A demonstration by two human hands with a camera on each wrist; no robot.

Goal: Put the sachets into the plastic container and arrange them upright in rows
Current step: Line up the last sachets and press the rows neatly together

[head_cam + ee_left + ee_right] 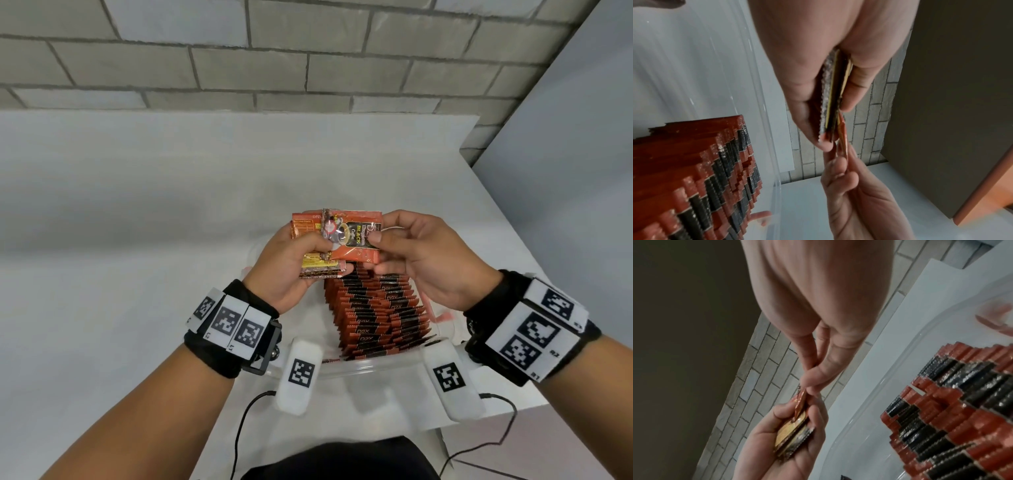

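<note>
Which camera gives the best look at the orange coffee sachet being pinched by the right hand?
The head view: the orange-and-black coffee sachet faces the camera, its printing readable, pinched by the right hand. Both wrist views show that sachet only edge-on, as a thin strip.

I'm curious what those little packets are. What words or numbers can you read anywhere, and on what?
"BLACK" and "Coffee": on the front sachet that both hands pinch.
"D2X": on the sachets in the container.
"L1", "L2": left wristband tags.
Other sachet print and right wristband labels: too blurred.

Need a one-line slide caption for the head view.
Left hand holds a sachet bundle; right hand pinches one sachet above the container's upright rows.
</note>
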